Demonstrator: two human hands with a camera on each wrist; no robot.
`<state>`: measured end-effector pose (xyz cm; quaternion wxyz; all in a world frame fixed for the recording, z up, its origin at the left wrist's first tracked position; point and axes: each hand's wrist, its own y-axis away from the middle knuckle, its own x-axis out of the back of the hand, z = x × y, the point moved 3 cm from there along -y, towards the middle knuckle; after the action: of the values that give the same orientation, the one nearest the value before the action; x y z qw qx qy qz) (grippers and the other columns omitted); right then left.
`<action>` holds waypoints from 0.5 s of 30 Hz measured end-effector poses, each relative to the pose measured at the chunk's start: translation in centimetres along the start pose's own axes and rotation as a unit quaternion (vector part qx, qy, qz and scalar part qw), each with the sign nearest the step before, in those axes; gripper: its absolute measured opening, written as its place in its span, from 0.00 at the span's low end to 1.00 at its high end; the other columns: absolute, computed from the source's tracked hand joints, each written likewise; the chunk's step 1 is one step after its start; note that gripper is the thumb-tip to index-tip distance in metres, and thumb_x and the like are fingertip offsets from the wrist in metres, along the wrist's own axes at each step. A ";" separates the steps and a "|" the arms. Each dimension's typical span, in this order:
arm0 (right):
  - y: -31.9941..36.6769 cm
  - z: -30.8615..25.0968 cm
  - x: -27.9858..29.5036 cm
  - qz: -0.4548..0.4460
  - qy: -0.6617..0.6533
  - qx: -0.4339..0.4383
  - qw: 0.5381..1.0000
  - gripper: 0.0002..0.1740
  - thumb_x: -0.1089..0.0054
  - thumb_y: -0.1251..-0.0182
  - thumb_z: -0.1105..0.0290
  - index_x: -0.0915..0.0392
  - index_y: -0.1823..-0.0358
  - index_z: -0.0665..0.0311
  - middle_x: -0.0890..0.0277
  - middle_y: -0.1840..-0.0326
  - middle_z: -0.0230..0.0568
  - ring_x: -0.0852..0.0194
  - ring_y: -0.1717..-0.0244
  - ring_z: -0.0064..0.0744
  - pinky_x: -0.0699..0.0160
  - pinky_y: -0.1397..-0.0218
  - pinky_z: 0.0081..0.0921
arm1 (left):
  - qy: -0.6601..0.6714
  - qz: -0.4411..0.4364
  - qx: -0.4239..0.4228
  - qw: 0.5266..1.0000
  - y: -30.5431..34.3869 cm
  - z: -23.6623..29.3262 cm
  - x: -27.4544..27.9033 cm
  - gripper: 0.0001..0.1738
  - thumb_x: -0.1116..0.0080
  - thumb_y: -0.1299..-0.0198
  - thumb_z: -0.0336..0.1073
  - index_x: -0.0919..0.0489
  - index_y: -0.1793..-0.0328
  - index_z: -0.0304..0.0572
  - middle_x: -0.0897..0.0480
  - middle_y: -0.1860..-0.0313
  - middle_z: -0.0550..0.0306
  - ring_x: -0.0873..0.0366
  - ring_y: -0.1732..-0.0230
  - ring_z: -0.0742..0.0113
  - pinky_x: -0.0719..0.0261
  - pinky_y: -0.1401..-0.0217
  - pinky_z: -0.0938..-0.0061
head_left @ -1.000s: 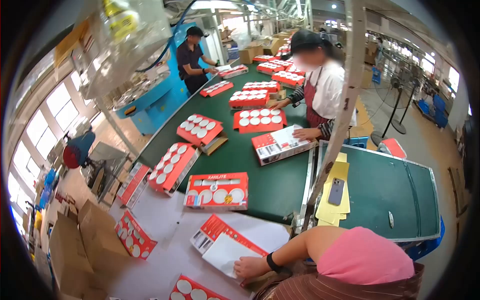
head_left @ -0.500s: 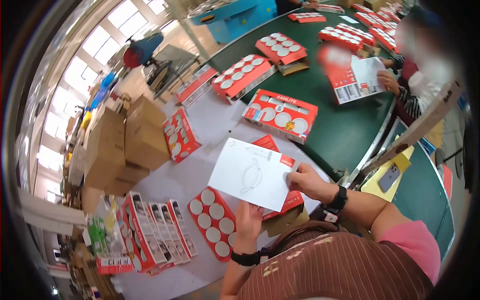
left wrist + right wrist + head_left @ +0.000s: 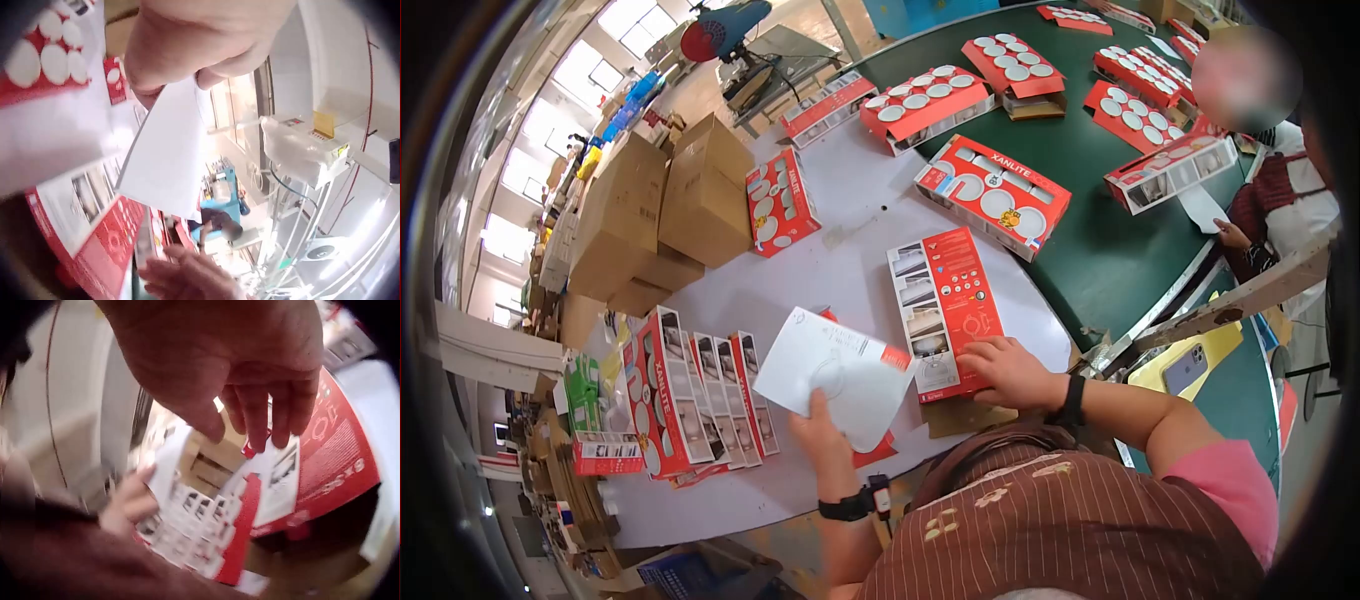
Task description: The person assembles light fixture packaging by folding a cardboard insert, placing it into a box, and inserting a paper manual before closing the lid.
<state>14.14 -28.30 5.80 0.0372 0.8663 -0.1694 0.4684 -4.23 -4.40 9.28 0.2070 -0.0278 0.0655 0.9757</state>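
Note:
My left hand point(image 3: 824, 445) pinches a white printed leaflet point(image 3: 805, 350) between thumb and fingers, holding it above the pale table point(image 3: 855, 215). In the left wrist view the leaflet point(image 3: 165, 150) bends down from the fingertips. Beneath it, a red panel with white round discs point(image 3: 53, 56) is mostly hidden in the head view. My right hand point(image 3: 1018, 375) lies over the near part of a red and white box point(image 3: 970, 275), fingers extended. The right wrist view shows those fingers point(image 3: 253, 415) spread and holding nothing, with the box's near end dark and open.
Several boxes point(image 3: 665, 400) stand in a row at the left, near brown cartons point(image 3: 615, 215). A XANLITE box point(image 3: 1000, 195) lies ahead; more boxes sit on the green belt point(image 3: 1090, 270). A slanted post point(image 3: 1240, 275) and a phone point(image 3: 1185, 370) are at right, beside another person point(image 3: 1295, 200).
Both hands held the leaflet half a second ago; the right has let go and moved onto the red box. My left hand has carried the leaflet left. The view has turned downward.

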 end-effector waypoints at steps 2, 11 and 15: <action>0.1 0.8 -2.8 0.026 0.094 0.034 0.995 0.24 0.42 0.39 0.65 0.27 0.40 0.59 0.30 0.36 0.44 0.38 0.31 0.49 0.39 0.31 0.50 | -0.064 0.058 -0.025 0.996 0.4 1.7 1.7 0.30 0.49 0.34 0.25 0.41 0.27 0.29 0.29 0.34 0.44 0.29 0.33 0.54 0.30 0.32 0.61; -3.3 1.1 -0.1 0.102 0.159 0.047 0.981 0.27 0.46 0.42 0.73 0.29 0.37 0.61 0.32 0.35 0.46 0.36 0.33 0.47 0.40 0.29 0.50 | -0.493 -0.009 -0.055 0.868 3.8 3.3 6.8 0.29 0.50 0.39 0.22 0.34 0.30 0.28 0.28 0.36 0.34 0.28 0.37 0.44 0.30 0.35 0.61; -5.6 -0.4 3.0 0.265 -0.166 -0.055 0.948 0.39 0.53 0.51 0.88 0.37 0.32 0.66 0.36 0.35 0.54 0.40 0.33 0.55 0.40 0.28 0.37 | -0.437 -0.082 -0.183 0.877 5.9 3.1 2.4 0.37 0.39 0.43 0.32 0.37 0.28 0.28 0.25 0.42 0.33 0.24 0.47 0.41 0.27 0.41 0.57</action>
<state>17.18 -23.76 9.00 -0.0689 0.8525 -0.4221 0.3007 -8.93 -8.40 12.83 0.2848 0.3585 -0.2134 0.8631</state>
